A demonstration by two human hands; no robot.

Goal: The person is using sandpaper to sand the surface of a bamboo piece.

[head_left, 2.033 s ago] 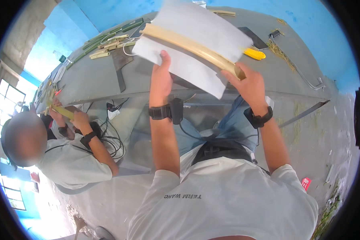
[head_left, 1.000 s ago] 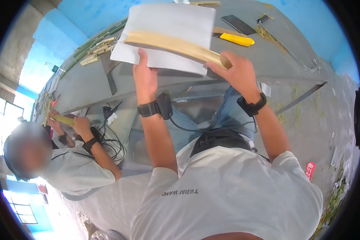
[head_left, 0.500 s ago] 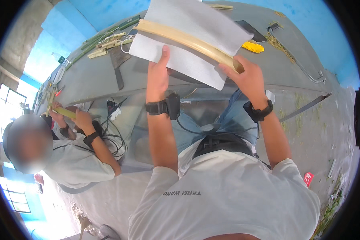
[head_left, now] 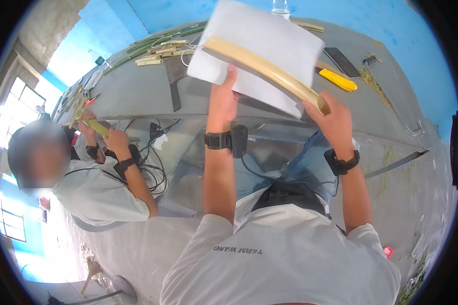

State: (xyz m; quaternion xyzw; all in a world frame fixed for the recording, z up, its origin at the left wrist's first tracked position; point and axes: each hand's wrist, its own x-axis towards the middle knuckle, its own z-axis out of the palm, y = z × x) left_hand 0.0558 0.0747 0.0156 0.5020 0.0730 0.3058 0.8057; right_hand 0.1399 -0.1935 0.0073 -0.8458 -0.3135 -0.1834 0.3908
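A pale, hollow length of bamboo (head_left: 262,66) lies slantwise across a white sheet (head_left: 275,33), held up above the near edge of the table. My left hand (head_left: 224,99) pinches the sheet's lower left edge, its thumb on top and its other fingers hidden beneath. My right hand (head_left: 333,119) is closed around the bamboo's near right end, beside its open mouth. Just past the sheet's right side lies a yellow utility knife (head_left: 338,80), with a dark flat phone-like slab (head_left: 342,62) behind it.
On the grey table (head_left: 137,94) are a cleaver (head_left: 174,84), several cut bamboo pieces (head_left: 160,53) and a thin metal frame saw (head_left: 399,112). A clear bottle (head_left: 280,8) stands at the back. To my left, a co-worker (head_left: 104,188) holds a green bamboo piece (head_left: 97,127).
The whole view has shifted, so most things appear farther right. Relative to the table, the sheet and bamboo have moved slightly left, uncovering more of the utility knife. Both hands keep their hold.
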